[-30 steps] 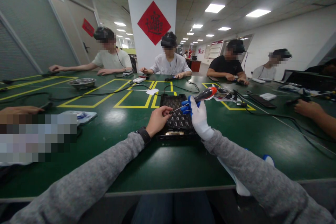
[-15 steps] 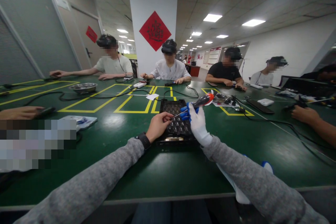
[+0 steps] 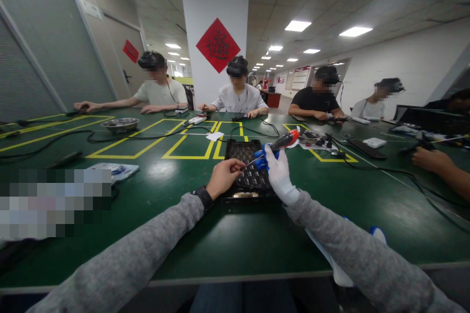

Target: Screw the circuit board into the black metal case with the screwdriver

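A screwdriver (image 3: 288,140) with a red and dark handle slants over an open black case (image 3: 247,168) holding rows of small metallic pieces. My right hand (image 3: 278,171), in a white and blue glove, is wrapped round it, its handle sticking out at the upper right. My left hand (image 3: 225,176) is bare, with a dark band at the wrist. Its fingers are pinched together at the shaft's tip, above the case's left side; whether they grip the tip or a small piece there is too small to tell.
A metal bowl (image 3: 120,124) and a plastic packet (image 3: 117,171) lie to the left. Small parts (image 3: 318,140) and black cables are on the right. A white glove (image 3: 340,274) hangs by the table's front edge. Several people sit around the green table (image 3: 183,249).
The view has shifted slightly, moving the scene a little right. The neighbouring hand at the far left has gone from view. My hands keep nearly the same pose over the case.
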The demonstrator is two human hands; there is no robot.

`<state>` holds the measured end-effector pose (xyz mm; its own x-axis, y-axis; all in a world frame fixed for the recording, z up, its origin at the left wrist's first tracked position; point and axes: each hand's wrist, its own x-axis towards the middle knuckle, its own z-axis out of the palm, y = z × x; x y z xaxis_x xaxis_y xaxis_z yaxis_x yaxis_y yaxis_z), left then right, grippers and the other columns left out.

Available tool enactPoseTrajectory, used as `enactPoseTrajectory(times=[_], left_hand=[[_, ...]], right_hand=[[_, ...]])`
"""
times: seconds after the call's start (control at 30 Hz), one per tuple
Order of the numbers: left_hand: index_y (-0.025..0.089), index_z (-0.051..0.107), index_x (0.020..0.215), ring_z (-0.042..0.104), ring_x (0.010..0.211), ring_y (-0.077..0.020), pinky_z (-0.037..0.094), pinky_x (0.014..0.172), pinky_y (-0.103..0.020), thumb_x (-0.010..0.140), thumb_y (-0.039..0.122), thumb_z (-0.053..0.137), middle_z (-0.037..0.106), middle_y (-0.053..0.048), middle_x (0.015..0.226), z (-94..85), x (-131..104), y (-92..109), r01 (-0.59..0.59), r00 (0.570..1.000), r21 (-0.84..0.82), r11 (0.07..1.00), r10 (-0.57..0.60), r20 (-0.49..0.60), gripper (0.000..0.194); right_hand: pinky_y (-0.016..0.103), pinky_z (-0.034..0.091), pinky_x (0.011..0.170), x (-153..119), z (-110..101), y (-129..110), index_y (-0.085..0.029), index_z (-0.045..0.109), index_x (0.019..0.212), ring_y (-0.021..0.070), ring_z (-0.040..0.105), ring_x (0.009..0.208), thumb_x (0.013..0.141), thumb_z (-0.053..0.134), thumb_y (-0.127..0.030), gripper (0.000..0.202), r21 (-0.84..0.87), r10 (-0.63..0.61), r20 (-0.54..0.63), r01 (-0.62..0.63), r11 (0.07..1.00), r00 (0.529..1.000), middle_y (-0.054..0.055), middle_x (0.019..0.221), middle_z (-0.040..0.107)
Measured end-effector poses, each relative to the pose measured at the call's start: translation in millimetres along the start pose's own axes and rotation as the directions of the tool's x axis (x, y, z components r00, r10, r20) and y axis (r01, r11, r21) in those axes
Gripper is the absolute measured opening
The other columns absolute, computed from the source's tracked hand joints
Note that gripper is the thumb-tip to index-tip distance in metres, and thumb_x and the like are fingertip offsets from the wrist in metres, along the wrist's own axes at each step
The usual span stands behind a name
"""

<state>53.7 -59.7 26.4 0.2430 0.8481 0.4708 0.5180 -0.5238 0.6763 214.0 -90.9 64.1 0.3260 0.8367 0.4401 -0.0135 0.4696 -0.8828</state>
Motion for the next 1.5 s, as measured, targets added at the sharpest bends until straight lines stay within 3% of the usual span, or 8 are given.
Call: enactPoseTrajectory(times=[0.4, 0.67, 1.03, 1.13, 1.23, 1.3, 1.4, 1.5], left_hand=[[0.019, 0.068, 0.089, 0.061, 0.075, -0.0149, 0.046, 0.073, -0.026, 0.067, 0.019, 0.062, 0.069, -0.002, 0.08, -1.8, 0.2, -0.6, 0.0, 0.998, -0.004, 1.0, 0.0, 0.067, 0.023], [0.017, 0.068, 0.093, 0.064, 0.078, -0.0165, 0.048, 0.076, -0.028, 0.066, 0.015, 0.06, 0.07, -0.004, 0.081, -0.8, 0.4, -0.5, 0.013, 0.991, -0.051, 0.999, -0.006, 0.134, 0.029], [0.016, 0.067, 0.094, 0.064, 0.082, -0.0165, 0.048, 0.079, -0.029, 0.067, 0.011, 0.058, 0.07, -0.004, 0.088, -1.2, 0.9, 4.0, 0.003, 0.99, -0.073, 0.997, 0.007, 0.14, 0.029], [0.017, 0.066, 0.093, 0.063, 0.082, -0.0151, 0.047, 0.078, -0.027, 0.069, 0.01, 0.055, 0.069, -0.003, 0.088, -2.4, 0.5, 6.2, -0.019, 0.995, -0.07, 0.997, 0.026, 0.099, 0.027], [0.017, 0.067, 0.088, 0.06, 0.078, -0.0151, 0.045, 0.074, -0.026, 0.078, 0.022, 0.051, 0.067, -0.003, 0.083, -7.5, -1.2, 14.0, -0.05, 0.999, -0.031, 0.998, 0.05, -0.002, 0.019], [0.017, 0.068, 0.082, 0.058, 0.077, -0.0153, 0.043, 0.075, -0.026, 0.084, 0.031, 0.045, 0.065, -0.003, 0.08, -12.7, -3.4, 21.9, -0.109, 0.994, -0.023, 0.994, 0.109, -0.014, 0.027], [0.016, 0.068, 0.074, 0.055, 0.076, -0.0144, 0.041, 0.076, -0.025, 0.09, 0.038, 0.031, 0.061, -0.004, 0.077, -19.8, -7.8, 34.5, -0.223, 0.966, -0.069, 0.972, 0.23, 0.121, 0.046], [0.017, 0.07, 0.076, 0.053, 0.077, -0.0146, 0.039, 0.077, -0.025, 0.091, 0.04, 0.026, 0.058, -0.005, 0.078, -22.6, -11.3, 42.5, -0.3, 0.911, -0.084, 0.95, 0.311, 0.271, 0.053]], right_hand=[[0.02, 0.045, 0.047, 0.5, 1.1, -0.1, -0.019, 0.051, 0.108, 0.0066, 0.051, 0.048, 0.074, 0.053, -0.052, 0.048, 0.109, 0.045, 0.161, -0.063, 0.992, 0.986, -0.001, 0.074, 0.061], [0.02, 0.045, 0.046, -1.3, 0.3, -2.2, -0.018, 0.05, 0.11, 0.0066, 0.05, 0.048, 0.078, 0.048, -0.053, 0.048, 0.041, 0.006, 0.191, -0.014, 0.999, 0.982, 0.0, 0.073, 0.061], [0.02, 0.045, 0.046, -1.3, 1.3, -1.7, -0.019, 0.05, 0.108, 0.0068, 0.051, 0.047, 0.078, 0.049, -0.054, 0.046, 0.058, -0.021, 0.116, 0.014, 0.998, 0.993, -0.001, 0.072, 0.06], [0.019, 0.042, 0.045, -2.6, -0.1, -3.6, -0.019, 0.052, 0.105, 0.0061, 0.049, 0.046, 0.079, 0.048, -0.053, 0.043, 0.04, -0.051, 0.058, 0.048, 0.998, 0.997, -0.002, 0.069, 0.059], [0.018, 0.036, 0.042, -3.8, -3.2, -4.7, -0.018, 0.054, 0.101, 0.0051, 0.043, 0.044, 0.08, 0.046, -0.053, 0.042, 0.014, -0.089, -0.054, 0.089, 0.996, 0.995, -0.003, 0.064, 0.056], [0.018, 0.034, 0.042, -4.4, -5.6, -4.3, -0.017, 0.056, 0.099, 0.0052, 0.042, 0.045, 0.08, 0.045, -0.054, 0.042, -0.003, -0.105, -0.105, 0.106, 0.994, 0.989, -0.004, 0.061, 0.054], [0.018, 0.031, 0.041, -5.6, -8.2, -3.2, -0.016, 0.057, 0.099, 0.0053, 0.04, 0.044, 0.08, 0.044, -0.054, 0.044, -0.029, -0.103, -0.082, 0.101, 0.994, 0.991, -0.004, 0.059, 0.052], [0.018, 0.03, 0.04, -7.5, -8.9, -3.2, -0.016, 0.057, 0.099, 0.0052, 0.037, 0.042, 0.081, 0.044, -0.054, 0.043, -0.05, -0.097, 0.0, 0.097, 0.994, 0.995, -0.004, 0.059, 0.052]])
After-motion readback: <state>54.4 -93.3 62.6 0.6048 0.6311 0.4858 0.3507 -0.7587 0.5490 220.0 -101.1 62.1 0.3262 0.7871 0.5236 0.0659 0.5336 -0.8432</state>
